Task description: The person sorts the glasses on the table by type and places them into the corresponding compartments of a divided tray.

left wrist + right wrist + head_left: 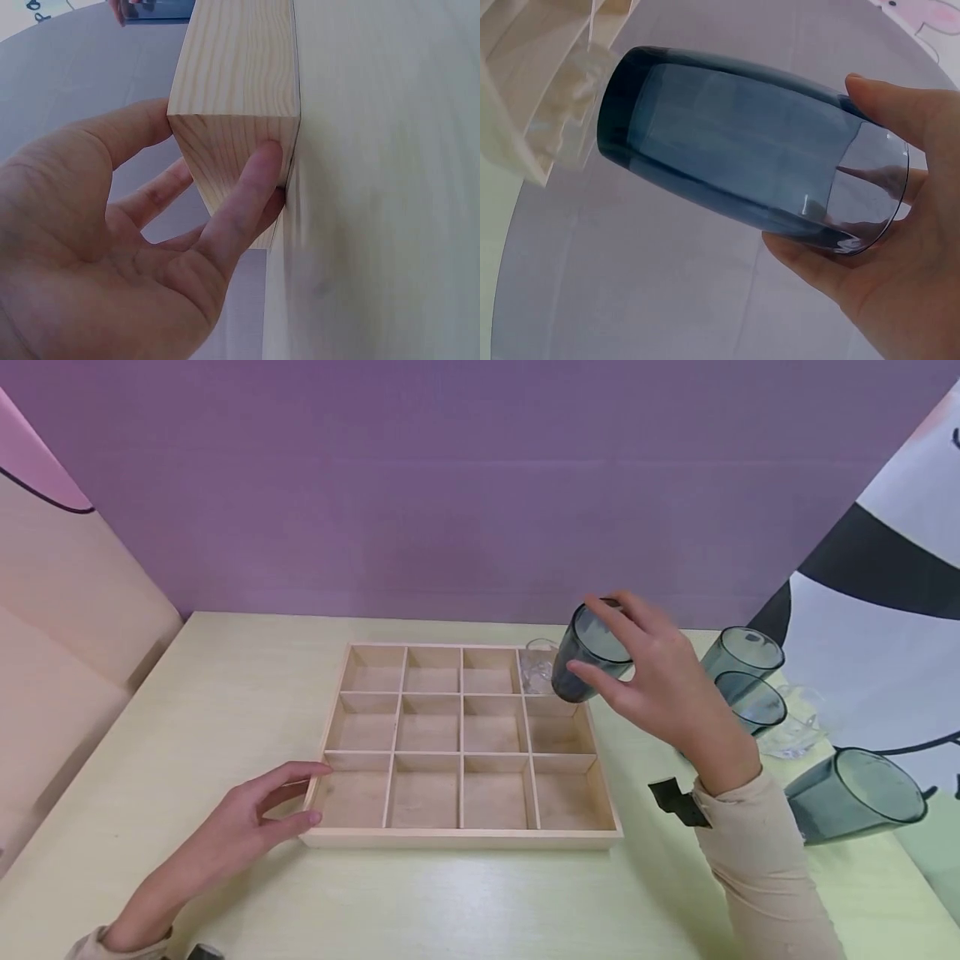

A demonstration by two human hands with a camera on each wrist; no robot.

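At lower left, the left hand has its fingers relaxed, resting against the left wall of a pale, rectangular wooden tray with twelve compartments, at the centre of the frame. A clear glass cup stands in its upper-right compartment. Right of centre, the right hand grips a smoky blue-grey glass tumbler near the rim, tilted, base toward lower left, by the tray's upper-right corner; whether they touch cannot be told. Farther right are three similar tumblers and clear glassware.
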